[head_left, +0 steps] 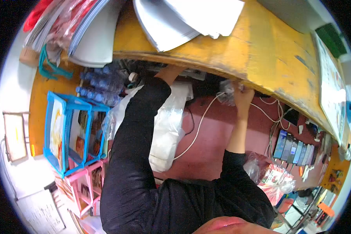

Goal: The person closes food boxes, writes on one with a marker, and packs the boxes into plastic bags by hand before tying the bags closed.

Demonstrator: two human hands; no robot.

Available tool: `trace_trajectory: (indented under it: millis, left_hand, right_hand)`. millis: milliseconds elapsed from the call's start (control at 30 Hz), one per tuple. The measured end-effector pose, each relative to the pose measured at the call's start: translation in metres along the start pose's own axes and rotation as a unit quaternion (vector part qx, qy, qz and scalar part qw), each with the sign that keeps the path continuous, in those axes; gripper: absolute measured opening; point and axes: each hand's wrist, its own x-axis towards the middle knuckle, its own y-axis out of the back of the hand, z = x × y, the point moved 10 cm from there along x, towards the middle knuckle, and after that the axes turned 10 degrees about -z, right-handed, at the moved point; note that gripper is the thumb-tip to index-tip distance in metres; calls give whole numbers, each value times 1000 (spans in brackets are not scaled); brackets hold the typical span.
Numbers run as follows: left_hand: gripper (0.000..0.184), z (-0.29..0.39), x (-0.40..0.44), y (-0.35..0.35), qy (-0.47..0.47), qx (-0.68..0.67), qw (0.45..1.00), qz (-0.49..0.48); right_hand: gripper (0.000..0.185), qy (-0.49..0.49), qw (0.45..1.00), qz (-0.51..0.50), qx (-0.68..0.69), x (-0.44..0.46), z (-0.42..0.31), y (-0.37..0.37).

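Note:
My left hand (170,74) reaches under the yellow wooden shelf (273,58), and the shelf's front edge hides its fingers. Just below that wrist lies a white plastic bag (167,132) on the reddish-brown surface (206,136). At the shelf's edge, my right hand (243,96) is closed, fingers curled, on a crumpled clear plastic bag (226,93). Close beside this bag runs a white cable (201,126), which curves down toward the white bag. Black sleeves cover both my arms.
Paper stacks (163,23) lie on the shelf. Clear bottles with blue caps (99,87) stand at left, above a blue plastic rack (66,132) and a pink rack (84,183). At right are a row of phones (294,150), more cables (279,113) and a red-and-white package (275,179).

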Motion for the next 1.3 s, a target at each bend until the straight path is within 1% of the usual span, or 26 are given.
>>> trace_trajectory:
  millis: [33,133,167,200,233,267,400,500,567,633,700,733,800,900,933,967,1000,1033,1067,1100,1133,1167,1200,1233,1267,1300]
  left_hand:
    - [42,-4,-2,1,0,3,1000,-1]
    - [42,-14,-3,9,-3,15,1000,-12]
    - [41,-17,-2,14,1,15,1000,-20]
    - [41,-22,2,16,2,16,1000,-26]
    - [41,-20,5,21,2,17,999,-33]
    - [41,-22,10,24,4,18,999,-40]
    - [40,-31,9,35,26,22,998,-53]
    - [40,-45,12,40,33,18,998,-45]
    - [40,-49,16,42,32,15,999,-40]
    - [39,-56,7,43,46,9,998,-37]
    - [39,-53,3,46,63,-5,998,-30]
    - [39,-56,1,46,73,-15,997,-25]
    - [39,-62,-10,49,97,-43,994,-17]
    - [38,-63,-27,54,128,-95,987,-14]
    - [38,-57,-37,55,134,-113,984,-15]
    - [38,-44,-47,52,127,-127,984,-13]
    - [38,-18,-56,48,98,-125,987,2]
    - [38,22,-67,44,43,-106,993,34]
    - [33,69,-78,41,-31,-94,992,73]
    - [29,116,-90,37,-103,-76,986,111]
    - [29,130,-96,36,-125,-170,974,84]
    - [28,145,-102,35,-144,-262,953,57]
    - [28,139,-101,22,-135,-416,899,-20]
    - [29,137,-100,12,-124,-557,816,-94]
    - [27,104,-84,15,-70,-531,844,-19]
    - [26,71,-72,18,-6,-500,864,55]
  right_hand:
    - [40,-2,1000,-8,-2,-2,-10,0]
    - [40,32,999,3,-17,-18,-33,7]
    - [51,37,995,16,-88,-21,-16,4]
    - [43,30,999,22,-32,-23,-20,10]
    - [31,25,1000,6,18,-21,-32,15]
    - [27,24,1000,16,-10,-23,-34,22]
    - [24,58,997,45,-21,-23,-29,29]
    - [25,7,999,0,-38,-28,-16,20]
    - [25,19,997,18,-72,-33,-27,23]
    - [25,-104,991,-78,-19,-37,-4,4]
    - [25,-150,984,-98,2,-35,-22,5]
    - [26,-80,992,-95,-38,-33,-21,0]
    - [25,32,999,18,11,-31,-24,3]
    - [34,-2,998,56,36,-30,-45,8]
    - [44,34,995,63,63,-28,-53,5]
    - [48,40,993,29,106,-26,-54,-6]
    - [52,46,988,-4,149,-25,-55,-16]
    - [56,52,979,-36,191,-24,-57,-27]
    - [59,-15,952,-71,298,-25,-45,-46]
    - [62,-82,907,-104,400,-30,-36,-71]
    - [64,-150,846,-136,494,-39,-26,-95]
    - [65,-142,867,-129,460,-41,-8,-99]
    - [66,-132,887,-122,424,-43,22,-104]
    - [41,-117,888,-98,434,-38,17,-96]
    - [20,-100,888,-74,443,-33,12,-87]
    - [20,-131,883,-40,449,-33,14,-74]
